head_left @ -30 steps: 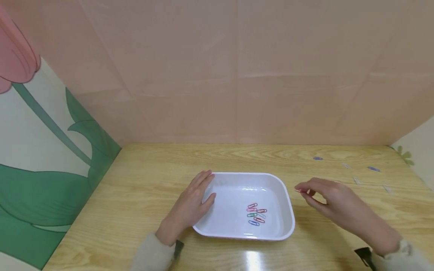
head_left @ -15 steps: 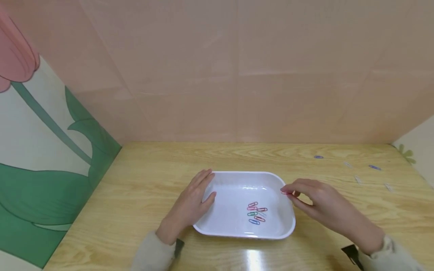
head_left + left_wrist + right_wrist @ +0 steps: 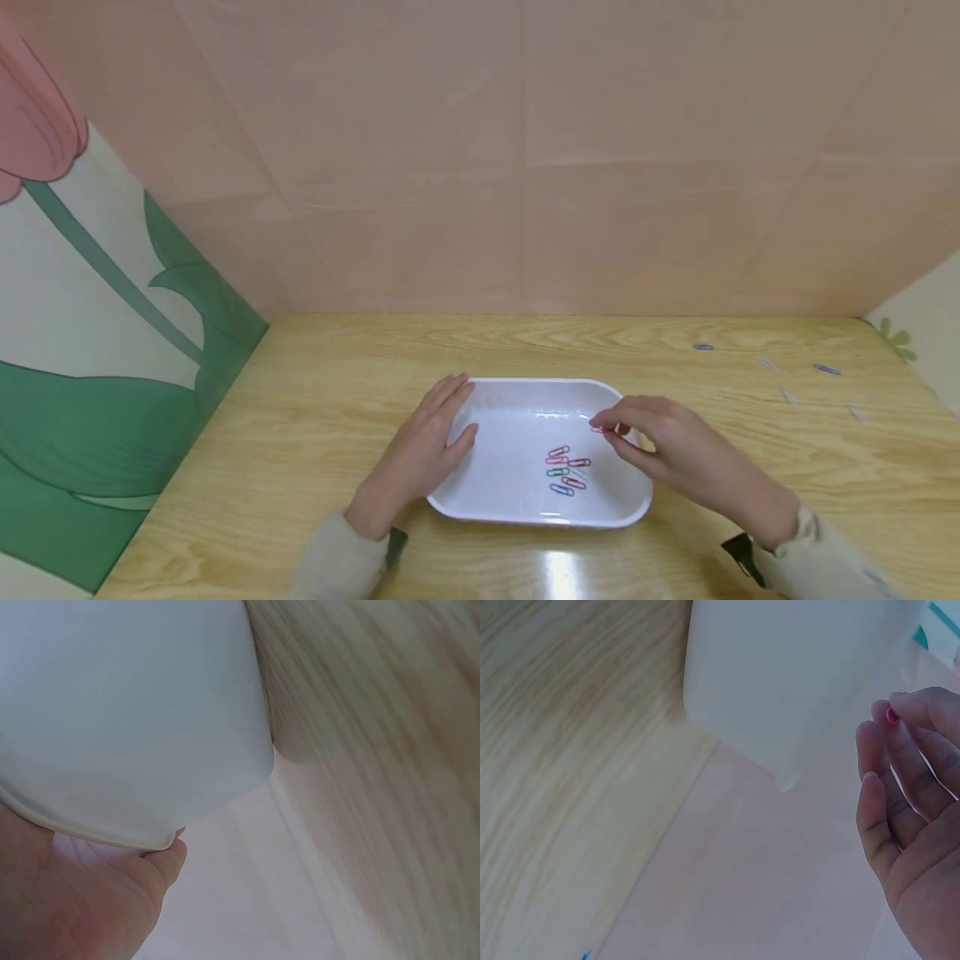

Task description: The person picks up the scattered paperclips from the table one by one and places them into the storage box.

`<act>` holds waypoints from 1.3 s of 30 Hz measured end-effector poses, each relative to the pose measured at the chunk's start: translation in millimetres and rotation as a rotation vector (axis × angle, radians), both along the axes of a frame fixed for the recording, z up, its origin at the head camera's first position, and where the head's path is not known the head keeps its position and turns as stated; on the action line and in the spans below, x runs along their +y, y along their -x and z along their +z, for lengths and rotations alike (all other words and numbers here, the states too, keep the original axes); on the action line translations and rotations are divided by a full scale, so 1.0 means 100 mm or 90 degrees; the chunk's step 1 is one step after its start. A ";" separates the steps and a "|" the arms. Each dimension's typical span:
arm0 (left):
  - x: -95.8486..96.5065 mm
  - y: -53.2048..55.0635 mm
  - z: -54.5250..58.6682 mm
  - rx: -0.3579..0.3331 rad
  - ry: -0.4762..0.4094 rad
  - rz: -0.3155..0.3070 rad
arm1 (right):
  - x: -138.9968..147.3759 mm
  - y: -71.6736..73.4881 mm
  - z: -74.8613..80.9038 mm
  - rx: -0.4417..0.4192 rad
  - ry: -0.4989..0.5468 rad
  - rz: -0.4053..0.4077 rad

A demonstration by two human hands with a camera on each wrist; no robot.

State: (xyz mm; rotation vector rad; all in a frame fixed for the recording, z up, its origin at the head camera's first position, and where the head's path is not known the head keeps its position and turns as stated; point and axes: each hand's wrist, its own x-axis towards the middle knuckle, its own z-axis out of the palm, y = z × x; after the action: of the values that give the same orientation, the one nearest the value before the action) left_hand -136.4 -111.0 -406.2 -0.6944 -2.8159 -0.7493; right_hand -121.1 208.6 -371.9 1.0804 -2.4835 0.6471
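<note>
My left hand lies over the left rim of a white tray, its fingers extended towards the far corner and the thumb over the inside. In the left wrist view the hand meets the rim, with a fingertip at its corner. Above the tray's right part, my right hand pinches a pinkish-red paper clip between thumb and fingertips. The clip is mostly hidden in the right wrist view. Several coloured paper clips lie in a cluster on the tray's floor.
On the wooden table, right of the tray, lie a blue paper clip, another blue paper clip and a few whitish clips. A beige sheet stands along the back, a flower-printed panel on the left.
My right hand has moved left with the pinched paper clip, from beside the tray across its right rim to above the inside. The left hand has stayed put.
</note>
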 end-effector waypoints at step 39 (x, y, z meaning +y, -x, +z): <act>-0.01 0.00 0.00 0.006 -0.004 -0.002 | -0.43 0.13 -0.32 -0.131 -0.076 0.052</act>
State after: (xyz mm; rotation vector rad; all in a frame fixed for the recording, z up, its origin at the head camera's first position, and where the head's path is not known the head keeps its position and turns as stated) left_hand -136.7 -112.3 -405.9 -0.7002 -2.8035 -0.7539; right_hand -133.9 165.5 -404.1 1.2199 -2.6947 0.6725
